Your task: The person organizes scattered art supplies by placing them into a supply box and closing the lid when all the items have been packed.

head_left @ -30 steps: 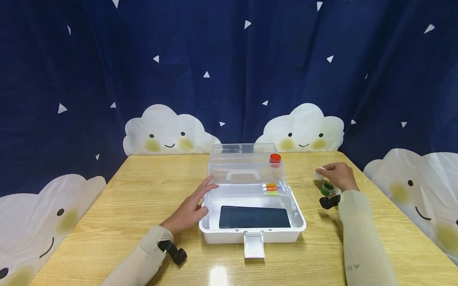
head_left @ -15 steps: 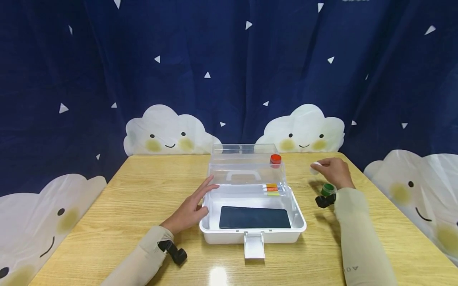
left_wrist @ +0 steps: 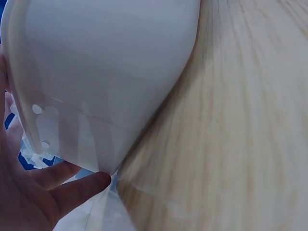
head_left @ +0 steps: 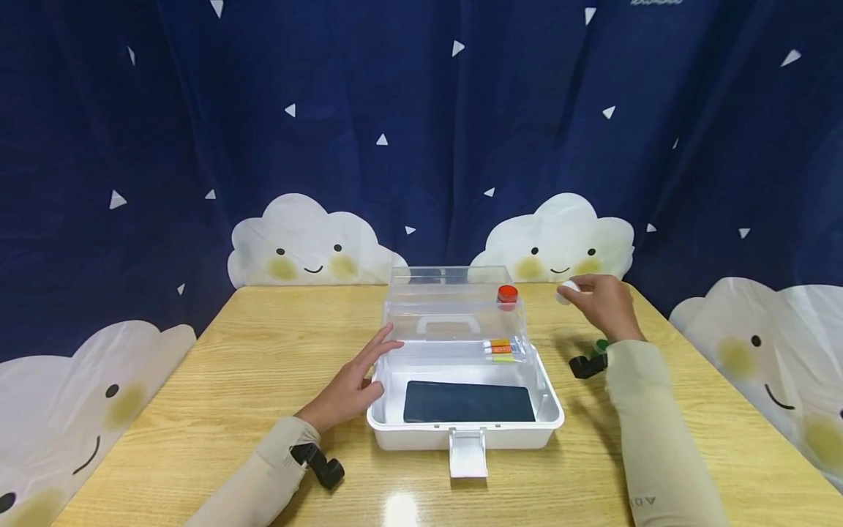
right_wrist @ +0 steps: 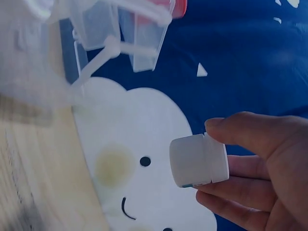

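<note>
My right hand (head_left: 604,301) pinches a small white lidded jar (head_left: 568,291) between thumb and fingers, raised above the table to the right of the box. In the right wrist view the jar (right_wrist: 196,160) lies sideways, its cap end toward the palm. My left hand (head_left: 345,391) rests at the left side of a white plastic box (head_left: 461,438), fingers extended and spread. In the left wrist view two fingertips touch the back corner of the box wall (left_wrist: 106,72). The box stands unlatched, its clear trays (head_left: 454,293) raised behind. A dark flat rectangular object (head_left: 467,401) lies inside.
A red-lidded jar (head_left: 507,294) sits in the upper tray, several small tubes (head_left: 500,348) in the lower one. On the table (head_left: 283,329), a green-lidded jar (head_left: 601,347) is partly hidden by the right wrist camera (head_left: 586,366). The front latch (head_left: 467,452) hangs down.
My right hand has lifted the white jar off the table and carried it up, left and away, over past the green-lidded jar. The left hand and the box have stayed put.
</note>
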`<state>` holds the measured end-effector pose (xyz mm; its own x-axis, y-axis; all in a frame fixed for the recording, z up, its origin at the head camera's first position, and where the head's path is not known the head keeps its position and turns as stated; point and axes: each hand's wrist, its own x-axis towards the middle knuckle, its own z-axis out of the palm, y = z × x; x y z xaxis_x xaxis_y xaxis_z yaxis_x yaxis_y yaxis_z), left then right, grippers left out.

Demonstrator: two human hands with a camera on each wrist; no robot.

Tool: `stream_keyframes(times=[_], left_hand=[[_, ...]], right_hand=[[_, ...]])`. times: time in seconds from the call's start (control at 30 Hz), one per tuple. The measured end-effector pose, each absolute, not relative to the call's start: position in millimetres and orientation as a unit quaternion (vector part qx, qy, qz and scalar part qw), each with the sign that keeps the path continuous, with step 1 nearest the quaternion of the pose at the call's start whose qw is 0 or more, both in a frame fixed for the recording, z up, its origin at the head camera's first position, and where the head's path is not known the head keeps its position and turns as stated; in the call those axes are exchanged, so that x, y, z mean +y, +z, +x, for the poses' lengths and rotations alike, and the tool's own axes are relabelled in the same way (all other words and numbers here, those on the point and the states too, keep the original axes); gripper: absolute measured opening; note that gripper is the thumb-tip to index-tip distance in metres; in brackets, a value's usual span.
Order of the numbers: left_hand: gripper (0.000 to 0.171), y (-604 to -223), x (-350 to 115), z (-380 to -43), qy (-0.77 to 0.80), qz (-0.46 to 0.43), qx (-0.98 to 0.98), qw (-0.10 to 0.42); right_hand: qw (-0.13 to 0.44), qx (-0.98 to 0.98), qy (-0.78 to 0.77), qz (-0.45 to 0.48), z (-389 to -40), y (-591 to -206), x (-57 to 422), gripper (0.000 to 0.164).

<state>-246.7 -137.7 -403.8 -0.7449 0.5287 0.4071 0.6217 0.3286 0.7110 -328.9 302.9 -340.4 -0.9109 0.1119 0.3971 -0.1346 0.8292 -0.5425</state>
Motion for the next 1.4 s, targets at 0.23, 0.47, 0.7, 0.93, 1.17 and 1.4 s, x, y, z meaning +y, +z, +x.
stream_keyframes(times=[0.23,0.47,0.7,0.93,1.17,1.4], left_hand=[[0.067,-403.8,-137.7,-245.8,-0.459,-0.347,-0.817,0.047],[0.066,-402.8,-137.3,-246.1,-0.458,-0.345,-0.818,0.052],[0.066,-403.0,-137.6,-245.8,-0.461,-0.348,-0.814,0.049],[0.065,-402.8,-137.3,-245.8,-0.462,-0.346,-0.815,0.048],[0.068,-418.5,-139.3,-257.6,-0.462,-0.345,-0.816,0.052],[0.073,-438.6,-142.3,-272.2,-0.456,-0.351,-0.816,0.059]], right_hand=[[0.234,-0.928,0.288,0.030,-324.8,-331.3,287.6,0.053],[0.248,-0.924,0.288,0.046,-324.2,-325.7,275.2,0.051],[0.251,-0.918,0.300,0.062,-323.6,-324.7,261.9,0.053],[0.249,-0.910,0.324,0.064,-323.5,-322.5,248.3,0.054],[0.249,-0.903,0.344,0.071,-323.2,-322.7,239.4,0.054],[0.264,-0.892,0.358,0.086,-326.3,-324.3,233.1,0.054]])
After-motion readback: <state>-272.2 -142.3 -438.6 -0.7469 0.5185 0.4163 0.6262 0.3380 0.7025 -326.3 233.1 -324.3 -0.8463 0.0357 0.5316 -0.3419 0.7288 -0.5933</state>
